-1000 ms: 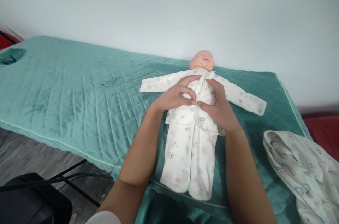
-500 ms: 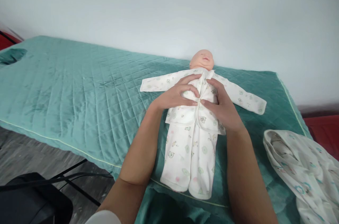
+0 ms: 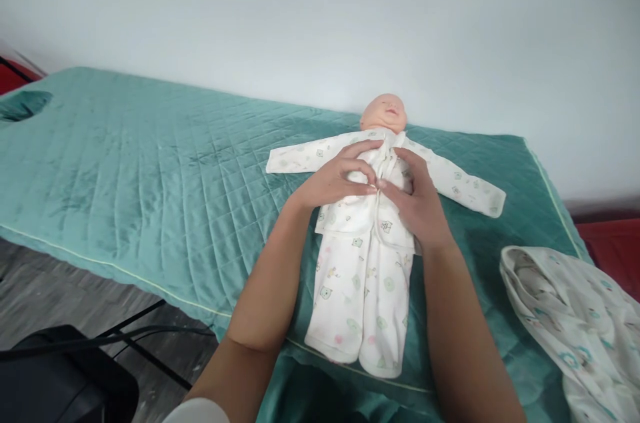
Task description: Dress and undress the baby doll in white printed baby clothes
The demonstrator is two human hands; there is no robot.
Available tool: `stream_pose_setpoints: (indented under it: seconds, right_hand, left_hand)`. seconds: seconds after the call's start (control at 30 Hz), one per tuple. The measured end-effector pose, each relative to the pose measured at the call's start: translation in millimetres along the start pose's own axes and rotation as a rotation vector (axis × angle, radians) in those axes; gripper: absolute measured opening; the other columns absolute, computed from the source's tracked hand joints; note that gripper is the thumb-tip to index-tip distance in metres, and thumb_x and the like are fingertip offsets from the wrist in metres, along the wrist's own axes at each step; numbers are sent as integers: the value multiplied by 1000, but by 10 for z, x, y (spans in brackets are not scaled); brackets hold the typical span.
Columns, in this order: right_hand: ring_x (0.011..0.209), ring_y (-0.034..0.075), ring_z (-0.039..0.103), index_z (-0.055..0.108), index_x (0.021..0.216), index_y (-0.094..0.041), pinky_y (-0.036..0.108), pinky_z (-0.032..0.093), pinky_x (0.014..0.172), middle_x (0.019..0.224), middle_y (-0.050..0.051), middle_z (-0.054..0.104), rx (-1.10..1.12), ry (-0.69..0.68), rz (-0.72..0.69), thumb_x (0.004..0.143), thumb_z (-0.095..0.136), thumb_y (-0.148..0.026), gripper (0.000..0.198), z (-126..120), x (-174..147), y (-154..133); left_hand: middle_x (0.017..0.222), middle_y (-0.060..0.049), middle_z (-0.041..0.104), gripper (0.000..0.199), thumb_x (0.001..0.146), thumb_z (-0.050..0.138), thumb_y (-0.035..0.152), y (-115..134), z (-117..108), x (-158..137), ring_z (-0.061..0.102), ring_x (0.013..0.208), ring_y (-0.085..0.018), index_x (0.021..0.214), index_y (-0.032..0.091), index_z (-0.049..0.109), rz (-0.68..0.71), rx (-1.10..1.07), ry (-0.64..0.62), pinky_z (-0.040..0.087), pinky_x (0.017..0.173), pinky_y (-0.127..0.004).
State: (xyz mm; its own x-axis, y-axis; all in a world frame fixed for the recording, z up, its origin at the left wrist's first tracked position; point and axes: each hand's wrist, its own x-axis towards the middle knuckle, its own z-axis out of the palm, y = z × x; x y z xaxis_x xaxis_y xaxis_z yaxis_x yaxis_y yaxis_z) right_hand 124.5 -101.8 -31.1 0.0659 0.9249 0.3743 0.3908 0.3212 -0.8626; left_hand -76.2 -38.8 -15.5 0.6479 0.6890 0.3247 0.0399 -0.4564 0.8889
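Note:
A baby doll (image 3: 384,113) lies on its back, dressed in a white printed jacket (image 3: 345,215) and matching trousers (image 3: 357,303). Both jacket sleeves are spread out to the sides. My left hand (image 3: 340,176) pinches the jacket's front edge at mid-chest, thumb and index finger together, with another finger resting higher near the collar. From the other side my right hand (image 3: 413,193) grips the facing front edge, its thumb meeting the left fingertips. The fastening between the fingertips is too small to make out.
A green quilted cover (image 3: 150,163) spreads over the long bed, with a face hole (image 3: 25,106) at its far left. White printed cloth (image 3: 575,316) lies bunched at the right edge. A black object (image 3: 65,376) and a cable sit at lower left. A wall stands behind.
My right thumb has shifted slightly up along the jacket's front edge, closer to the left fingertips. The doll and both sleeves keep their places; the view has drifted slightly.

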Motion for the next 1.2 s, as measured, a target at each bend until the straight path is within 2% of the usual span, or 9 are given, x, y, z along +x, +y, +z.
stream_pose_setpoints:
  seconds: [0.13,0.23,0.33,0.43,0.6,0.67,0.83,0.97,1.2]
  right_hand:
    - [139,26,48,63,129,-36,51,42,115,145,3,54,-34,75,-36,93,64,-44,37,34,-9,-24]
    - [148,27,37,70,119,-35,56,29,123,149,0,54,-183,54,-87,95,60,-46,28,66,-21,-63]
    - [154,27,28,70,123,-34,57,23,126,150,-1,55,-221,14,-46,95,59,-49,33,90,-31,-105]
    - [149,27,39,68,130,-31,54,32,123,146,1,60,-44,84,62,94,59,-50,42,1,-13,-57]
    - [130,28,60,70,125,-21,49,48,110,135,9,67,162,490,250,91,61,-52,47,-322,70,179]
    - [127,29,61,69,127,-20,49,50,107,133,10,68,115,506,274,89,63,-52,50,-333,73,192]
    - [140,29,48,66,131,-32,53,39,116,146,7,57,-219,161,48,91,61,-52,45,10,-27,-33]
    - [154,32,28,59,141,-33,66,16,123,156,5,48,-348,19,87,97,52,-51,48,159,-52,-127]
    - [134,33,56,70,126,-20,58,39,115,136,12,66,-109,345,256,93,51,-59,54,-503,67,382]
  left_hand:
    - [133,-4,65,15,85,71,35,-140,-35,13,58,130,-25,84,22,64,-27,-418,487,45,111,-41]
    - [113,-3,70,16,85,68,36,-250,-32,60,67,104,-19,89,22,61,-180,-428,823,54,92,-32]
    - [107,-2,68,24,82,72,37,-285,13,92,63,85,-14,99,22,65,-341,-159,793,53,75,-26]
    - [106,-1,67,27,76,76,27,-310,-20,60,58,72,-10,101,22,69,-376,3,755,49,62,-23]
    - [89,2,62,26,72,66,9,-459,-317,-85,56,72,-11,96,19,67,-393,168,1147,51,72,-25]
    - [93,-1,63,23,73,66,7,-475,-359,-111,59,82,-14,92,19,66,-378,350,1216,52,85,-30]
    - [123,-6,66,20,92,58,23,-437,-163,-36,55,124,-22,109,23,68,-134,745,795,42,111,-35]
    - [141,-8,62,35,101,47,38,-554,-71,36,50,136,-24,127,22,65,-177,869,546,31,120,-43]
    - [138,-6,65,36,101,46,42,-696,-82,38,54,133,-22,130,27,63,-256,910,582,24,122,-43]
